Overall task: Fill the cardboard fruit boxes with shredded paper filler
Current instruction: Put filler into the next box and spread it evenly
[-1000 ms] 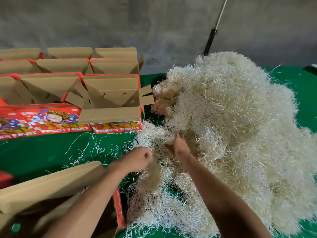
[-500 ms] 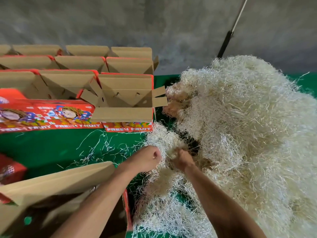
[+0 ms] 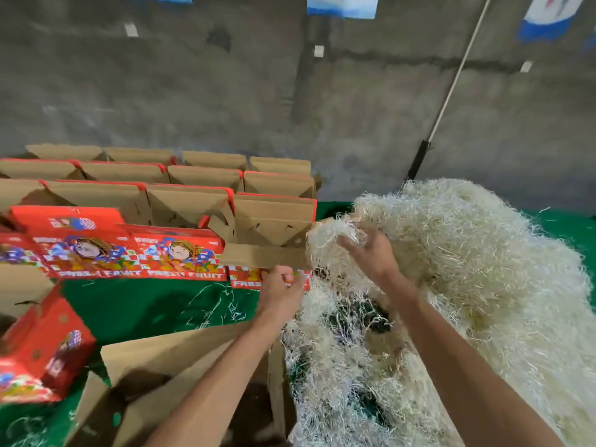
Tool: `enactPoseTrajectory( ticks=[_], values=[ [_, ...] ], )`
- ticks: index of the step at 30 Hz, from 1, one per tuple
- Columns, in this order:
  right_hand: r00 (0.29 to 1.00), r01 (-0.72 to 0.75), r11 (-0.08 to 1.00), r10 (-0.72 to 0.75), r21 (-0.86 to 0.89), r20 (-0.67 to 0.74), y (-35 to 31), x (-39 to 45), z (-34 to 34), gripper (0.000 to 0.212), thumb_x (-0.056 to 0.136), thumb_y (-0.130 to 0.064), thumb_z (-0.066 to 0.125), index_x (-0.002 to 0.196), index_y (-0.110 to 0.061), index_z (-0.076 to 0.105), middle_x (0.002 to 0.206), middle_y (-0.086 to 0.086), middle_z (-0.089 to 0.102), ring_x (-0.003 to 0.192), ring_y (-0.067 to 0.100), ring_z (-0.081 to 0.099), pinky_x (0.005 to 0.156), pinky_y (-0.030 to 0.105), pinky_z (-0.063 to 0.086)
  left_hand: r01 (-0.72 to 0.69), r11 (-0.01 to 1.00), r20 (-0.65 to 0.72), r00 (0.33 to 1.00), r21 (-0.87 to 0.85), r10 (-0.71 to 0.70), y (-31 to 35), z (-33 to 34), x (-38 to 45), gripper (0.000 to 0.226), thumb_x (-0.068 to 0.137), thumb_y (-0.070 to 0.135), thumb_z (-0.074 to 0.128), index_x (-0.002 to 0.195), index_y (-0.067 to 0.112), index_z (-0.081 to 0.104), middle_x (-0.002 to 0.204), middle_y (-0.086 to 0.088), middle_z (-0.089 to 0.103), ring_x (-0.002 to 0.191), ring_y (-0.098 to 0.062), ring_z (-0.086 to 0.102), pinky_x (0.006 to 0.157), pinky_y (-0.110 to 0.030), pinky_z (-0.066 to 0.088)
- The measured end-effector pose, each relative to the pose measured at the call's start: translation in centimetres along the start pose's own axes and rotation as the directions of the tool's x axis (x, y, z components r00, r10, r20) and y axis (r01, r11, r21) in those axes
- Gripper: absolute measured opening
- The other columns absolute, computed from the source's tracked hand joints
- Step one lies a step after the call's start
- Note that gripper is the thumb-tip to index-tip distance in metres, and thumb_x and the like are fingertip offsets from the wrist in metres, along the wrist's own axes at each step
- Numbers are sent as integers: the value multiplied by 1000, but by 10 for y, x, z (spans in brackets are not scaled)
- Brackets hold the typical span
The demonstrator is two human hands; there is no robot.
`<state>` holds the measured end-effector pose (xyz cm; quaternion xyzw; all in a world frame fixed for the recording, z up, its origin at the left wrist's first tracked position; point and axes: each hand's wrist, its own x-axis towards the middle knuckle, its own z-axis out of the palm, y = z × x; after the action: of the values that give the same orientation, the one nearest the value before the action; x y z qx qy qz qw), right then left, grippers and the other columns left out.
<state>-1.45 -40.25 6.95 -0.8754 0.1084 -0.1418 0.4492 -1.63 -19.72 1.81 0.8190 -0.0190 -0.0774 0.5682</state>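
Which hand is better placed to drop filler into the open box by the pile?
The right hand: it already holds a clump of shredded paper raised beside that open box. The left hand sits lower, at the box's front.

On the red front of the closed fruit box [image 3: 82, 250] in the front row, the white words "FRESH FRUIT" stand along the bottom edge, under a cartoon picture. The next red box [image 3: 180, 253] to its right carries the same "FRESH FRUIT" line, a little blurred. On the open box [image 3: 274, 233] further right only "FRES" is readable; the left hand [image 3: 280, 291] covers the rest. Small text at the tops of the red fronts is too blurred to read.
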Motion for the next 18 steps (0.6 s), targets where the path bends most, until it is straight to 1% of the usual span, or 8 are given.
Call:
enactPoseTrajectory(
  ticks=[4,6,7,9,11,13,16,18],
  values=[
    [995,104,971,-103,214,-18,-67,-12,-2,75,87,-55,69,149,-24,41,142,1,54,73,-19,56,50,1,42,149,873,85,989,-464,-124,21,-31,-17,39,84,62,68,107,32,56,117,2,61,97,-18,69,72,-34,62],
    [991,133,930,-136,343,-17,-96,-27,4,78,83,-61,70,149,-31,42,128,-14,56,77,-21,57,48,2,43,218,725,169,975,-654,-142,30,-50,-21,62,76,69,71,117,25,57,119,-6,62,103,-25,66,77,-45,61],
    [992,109,908,-125,404,15,-109,-36,8,83,79,-66,71,150,-35,39,119,-22,53,80,-18,59,54,6,47,244,638,204,969,-730,-137,32,-61,-22,70,73,72,71,120,22,58,119,-10,63,108,-29,64,88,-56,56],
    [990,18,859,-86,512,109,-128,-52,19,91,69,-75,73,147,-43,38,123,-26,47,102,-4,58,83,32,54,259,476,260,963,-841,-64,35,-87,-29,76,70,78,69,121,23,61,122,-10,64,112,-31,61,101,-67,41],
    [981,-39,791,-86,611,175,-132,-65,35,90,65,-77,75,142,-41,46,137,-20,51,124,13,54,104,50,44,270,360,287,958,-893,-4,34,-114,-40,83,69,85,63,125,25,61,125,-11,63,109,-34,62,90,-62,49],
    [975,-8,778,-134,629,178,-133,-87,52,73,69,-80,70,133,-49,56,134,-25,57,122,6,57,102,47,46,277,350,282,959,-895,-38,30,-136,-52,90,68,89,58,131,25,64,133,-18,62,116,-39,61,83,-56,56],
    [977,57,831,-162,554,141,-126,-124,86,26,83,-81,52,106,-71,58,105,-53,53,98,-26,54,77,23,42,261,407,203,962,-875,-180,17,-148,-72,57,86,71,56,113,26,77,122,-11,70,115,-31,66,92,-47,56],
    [979,16,832,-125,554,159,-116,-146,108,40,82,-85,48,113,-63,59,104,-49,55,99,-28,52,76,18,40,235,483,149,966,-844,-209,10,-146,-85,49,83,61,63,122,31,65,116,8,71,109,-5,66,94,-29,55]
  ],
)
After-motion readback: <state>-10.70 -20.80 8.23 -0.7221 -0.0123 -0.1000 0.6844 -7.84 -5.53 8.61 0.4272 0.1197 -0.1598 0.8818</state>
